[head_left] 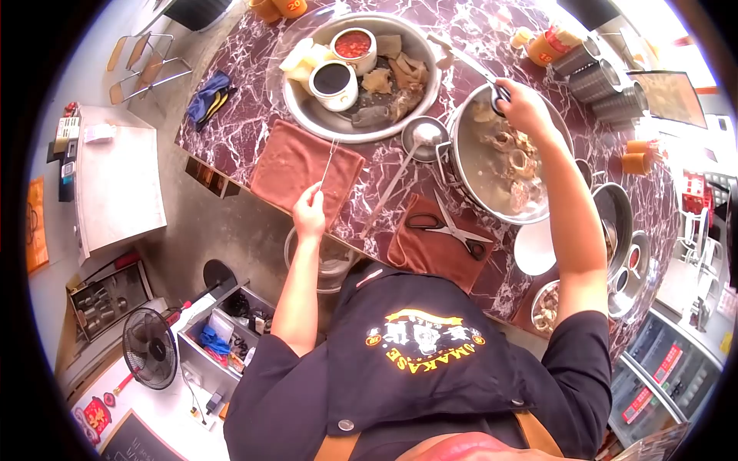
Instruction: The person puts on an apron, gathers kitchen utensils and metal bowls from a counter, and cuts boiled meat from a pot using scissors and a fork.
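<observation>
Black apron [430, 346] nearest, left hand [309, 213] pinching a thin fork [330, 163] over brown cloth [280, 165] at left, right hand [524, 107] gripping scissor-handled tongs [469, 61], farther right, between far basin [361, 139] and pot [467, 196].

The left hand [309, 211] grips a slender 2-pronged fork [329, 164] above a brown cloth [288, 161] on the marbled table [250, 81]. Its prongs point toward a broad metal tray [377, 140] with 2 white bowls, 1 of red sauce [366, 64] and 1 of dark liquid [338, 102], beside pieces of meat [410, 71]. The right hand [523, 110] holds a long metal tool [470, 63] (its handle is dark) over a pot [459, 180] of cloudy broth and meaty chunks [524, 163]. Between tray and pot lies a ladle [392, 190]; nearer the body, open scissors [450, 228] rest on a 2nd brown cloth [415, 252].
</observation>
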`<state>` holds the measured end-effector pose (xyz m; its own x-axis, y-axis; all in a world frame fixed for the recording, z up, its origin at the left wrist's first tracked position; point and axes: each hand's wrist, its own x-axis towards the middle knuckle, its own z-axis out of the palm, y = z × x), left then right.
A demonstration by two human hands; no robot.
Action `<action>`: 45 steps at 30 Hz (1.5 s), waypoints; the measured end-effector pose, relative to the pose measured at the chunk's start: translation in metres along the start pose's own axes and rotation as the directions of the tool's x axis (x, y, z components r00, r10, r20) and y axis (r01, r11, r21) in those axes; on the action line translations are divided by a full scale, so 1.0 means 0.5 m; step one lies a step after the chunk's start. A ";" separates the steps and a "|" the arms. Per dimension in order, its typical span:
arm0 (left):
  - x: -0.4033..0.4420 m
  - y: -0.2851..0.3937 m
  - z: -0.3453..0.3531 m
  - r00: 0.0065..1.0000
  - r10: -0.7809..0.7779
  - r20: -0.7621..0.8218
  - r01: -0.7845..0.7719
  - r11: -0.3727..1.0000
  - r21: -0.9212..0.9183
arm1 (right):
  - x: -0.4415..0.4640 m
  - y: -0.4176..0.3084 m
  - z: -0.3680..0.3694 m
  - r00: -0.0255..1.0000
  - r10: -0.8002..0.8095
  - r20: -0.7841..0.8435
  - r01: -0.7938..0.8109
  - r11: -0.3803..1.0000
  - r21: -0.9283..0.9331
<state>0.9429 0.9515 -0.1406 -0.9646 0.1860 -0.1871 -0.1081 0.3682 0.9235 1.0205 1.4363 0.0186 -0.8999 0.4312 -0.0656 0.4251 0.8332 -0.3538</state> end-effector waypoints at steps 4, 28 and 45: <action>0.014 -0.020 -0.032 0.999 -0.010 -0.037 0.011 1.000 0.024 | 0.136 -0.062 0.067 0.984 0.096 0.151 -0.070 0.983 -0.170; 0.040 0.520 0.634 0.426 0.445 0.788 -0.894 0.343 0.289 | -0.747 0.284 -0.045 0.714 0.691 -0.113 -0.421 0.552 0.720; 0.008 0.406 0.860 0.517 0.262 0.815 -0.626 0.765 0.151 | -0.749 0.329 -0.027 0.728 0.683 -0.060 -0.252 0.348 0.903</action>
<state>1.0205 1.4188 -0.0981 -0.3305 0.9351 -0.1280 0.5578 0.3029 0.7728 1.4289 1.4164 -0.0026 -0.3593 0.9037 -0.2331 0.2861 -0.1311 -0.9492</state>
